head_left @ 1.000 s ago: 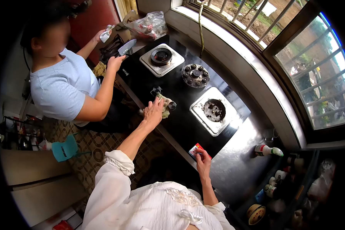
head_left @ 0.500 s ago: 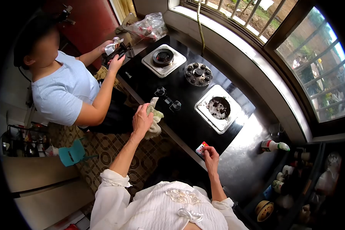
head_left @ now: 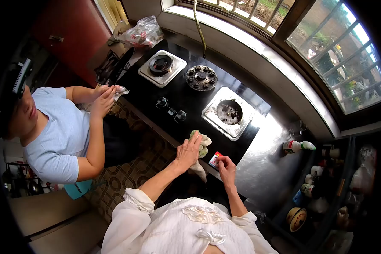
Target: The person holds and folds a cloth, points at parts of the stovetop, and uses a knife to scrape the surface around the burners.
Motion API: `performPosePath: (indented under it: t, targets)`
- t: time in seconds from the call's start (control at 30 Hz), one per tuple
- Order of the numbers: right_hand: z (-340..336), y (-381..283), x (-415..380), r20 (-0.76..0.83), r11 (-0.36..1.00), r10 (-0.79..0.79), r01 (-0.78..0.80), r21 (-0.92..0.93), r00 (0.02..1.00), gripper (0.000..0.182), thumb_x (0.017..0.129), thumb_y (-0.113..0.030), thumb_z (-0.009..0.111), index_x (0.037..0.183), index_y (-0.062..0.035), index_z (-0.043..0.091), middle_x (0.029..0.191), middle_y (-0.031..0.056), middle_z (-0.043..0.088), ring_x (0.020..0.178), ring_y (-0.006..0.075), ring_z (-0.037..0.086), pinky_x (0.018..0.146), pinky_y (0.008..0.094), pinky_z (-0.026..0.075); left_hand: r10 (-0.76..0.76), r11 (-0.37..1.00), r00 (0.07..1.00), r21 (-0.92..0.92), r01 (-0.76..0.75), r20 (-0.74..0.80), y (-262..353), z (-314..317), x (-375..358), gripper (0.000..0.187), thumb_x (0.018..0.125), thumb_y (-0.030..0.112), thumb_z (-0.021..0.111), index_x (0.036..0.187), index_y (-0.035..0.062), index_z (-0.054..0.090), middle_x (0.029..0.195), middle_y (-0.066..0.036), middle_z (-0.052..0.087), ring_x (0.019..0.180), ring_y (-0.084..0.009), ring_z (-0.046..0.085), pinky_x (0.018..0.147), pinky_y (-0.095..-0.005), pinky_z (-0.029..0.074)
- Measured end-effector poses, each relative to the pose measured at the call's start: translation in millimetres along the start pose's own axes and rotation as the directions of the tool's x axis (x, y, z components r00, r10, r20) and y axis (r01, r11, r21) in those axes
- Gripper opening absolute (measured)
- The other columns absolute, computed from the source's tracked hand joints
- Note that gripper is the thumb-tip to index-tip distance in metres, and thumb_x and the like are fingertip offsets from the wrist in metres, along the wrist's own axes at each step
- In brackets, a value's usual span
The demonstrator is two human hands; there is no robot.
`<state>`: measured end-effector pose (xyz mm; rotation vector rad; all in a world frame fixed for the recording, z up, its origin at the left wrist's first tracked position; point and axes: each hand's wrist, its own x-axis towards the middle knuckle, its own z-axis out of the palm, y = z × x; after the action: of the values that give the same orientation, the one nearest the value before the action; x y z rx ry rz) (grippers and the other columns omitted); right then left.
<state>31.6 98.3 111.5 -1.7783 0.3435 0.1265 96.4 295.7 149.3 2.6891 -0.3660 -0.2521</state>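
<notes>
The top [head_left: 173, 232] is white and crinkled, with loose sleeves [head_left: 123, 222], bunched cuffs [head_left: 139, 200], pale ornate trim [head_left: 203, 214] and a looped white tie [head_left: 211, 236] in front.

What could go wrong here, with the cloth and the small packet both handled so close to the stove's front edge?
Part of the cloth under the left hand hangs past the stovetop edge, so it might slip off.

The red-and-blue packet, at that edge under the fingers of the right hand, might drop if nudged.

Loose-looking debris in the right-hand burner might scatter if wiped.
</notes>
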Motion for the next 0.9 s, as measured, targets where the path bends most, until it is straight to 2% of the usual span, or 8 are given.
performPosePath:
  t: [0.17, 0.23, 0.3, 0.37, 0.5, 0.77, 0.83, 0.9]
  targets:
    - [2.7, 1.4, 2.6, -0.011, 0.998, -0.029, 0.030, 0.061, 1.000, 0.012, 0.093, -0.002, 0.053, 0.094, -0.0002, 0.065, 0.083, 0.0021, 0.067, 0.073, 0.0074, 0.061, 0.069, 0.0230, 0.053, -0.057, 0.997, 0.983, 0.043, 0.065, -0.172, -13.2, -8.7, 52.2, 0.056, 0.084, 0.007, 0.059, 0.135, -0.0060, 0.041, 0.148, -0.022, 0.035, 0.097, -0.0381, 0.062, 0.076, -0.0463, 0.056]
    - [1.7, -1.4, -1.3, -0.017, 0.999, -0.029, 0.030, 0.042, 0.999, 0.012, 0.093, -0.002, 0.053, 0.094, -0.0004, 0.065, 0.083, 0.0022, 0.067, 0.072, 0.0072, 0.061, 0.069, 0.0226, 0.052, -0.235, 0.968, 0.959, 0.052, 0.246, -0.157, -15.7, -6.6, 77.3, 0.060, 0.082, 0.008, 0.057, 0.136, -0.0085, 0.036, 0.147, -0.027, 0.034, 0.100, -0.0410, 0.062, 0.081, -0.0492, 0.054]
    - [1.2, -4.4, -1.7, -0.021, 0.998, -0.021, 0.023, 0.061, 1.000, 0.012, 0.093, -0.002, 0.053, 0.094, -0.0005, 0.065, 0.083, 0.0019, 0.067, 0.072, 0.0071, 0.061, 0.068, 0.0223, 0.052, -0.251, 0.958, 0.959, 0.110, 0.266, -0.133, -13.6, -2.4, 88.6, 0.061, 0.082, 0.007, 0.057, 0.136, -0.0110, 0.034, 0.146, -0.030, 0.031, 0.098, -0.0409, 0.063, 0.079, -0.0474, 0.055]
    - [2.6, -1.7, -4.3, -0.027, 0.996, -0.012, 0.015, 0.088, 1.000, 0.012, 0.093, -0.003, 0.053, 0.093, -0.0006, 0.065, 0.082, 0.0017, 0.067, 0.071, 0.0071, 0.061, 0.068, 0.0220, 0.052, -0.276, 0.928, 0.951, 0.220, 0.301, -0.136, -10.9, 1.6, 91.5, 0.068, 0.080, 0.007, 0.065, 0.137, -0.0143, 0.034, 0.145, -0.035, 0.031, 0.093, -0.0341, 0.066, 0.072, -0.0382, 0.058]
    - [1.8, 7.8, 1.7, -0.015, 0.996, -0.020, 0.022, 0.089, 1.000, 0.012, 0.093, -0.002, 0.053, 0.093, -0.0019, 0.065, 0.082, 0.0004, 0.066, 0.071, 0.0063, 0.061, 0.066, 0.0209, 0.051, -0.123, 0.939, 0.989, 0.311, 0.143, -0.084, -18.5, 1.4, 64.2, 0.067, 0.084, 0.012, 0.062, 0.138, -0.0144, 0.033, 0.144, -0.036, 0.031, 0.087, -0.0331, 0.067, 0.070, -0.0375, 0.059]
    - [0.5, 13.0, 1.4, 0.015, 0.990, 0.002, -0.004, 0.142, 1.000, 0.012, 0.096, -0.006, 0.053, 0.094, -0.0030, 0.065, 0.085, 0.0003, 0.066, 0.073, 0.0057, 0.061, 0.068, 0.0212, 0.052, -0.081, 0.957, 0.997, 0.277, 0.080, -0.008, -25.6, -0.2, 25.8, 0.063, 0.085, 0.012, 0.060, 0.139, -0.0096, 0.035, 0.147, -0.030, 0.032, 0.088, -0.0351, 0.066, 0.072, -0.0410, 0.058]
    - [-1.5, 13.3, 0.4, 0.002, 0.995, 0.014, -0.014, 0.099, 1.000, 0.012, 0.096, -0.007, 0.053, 0.096, -0.0030, 0.065, 0.087, 0.0011, 0.067, 0.074, 0.0065, 0.062, 0.069, 0.0219, 0.053, -0.046, 0.972, 0.999, 0.232, 0.049, -0.019, -31.2, -2.0, 12.0, 0.060, 0.085, 0.008, 0.054, 0.140, -0.0071, 0.034, 0.146, -0.032, 0.033, 0.087, -0.0388, 0.064, 0.073, -0.0504, 0.055]
    - [-0.5, 14.0, -0.7, 0.008, 0.990, 0.022, -0.023, 0.140, 1.000, 0.012, 0.096, -0.006, 0.053, 0.096, -0.0028, 0.065, 0.088, 0.0018, 0.067, 0.075, 0.0072, 0.062, 0.069, 0.0227, 0.054, -0.040, 0.969, 0.999, 0.244, 0.045, -0.023, -31.7, -4.5, 0.6, 0.061, 0.085, 0.008, 0.054, 0.140, -0.0082, 0.033, 0.147, -0.032, 0.031, 0.087, -0.0387, 0.064, 0.072, -0.0504, 0.056]
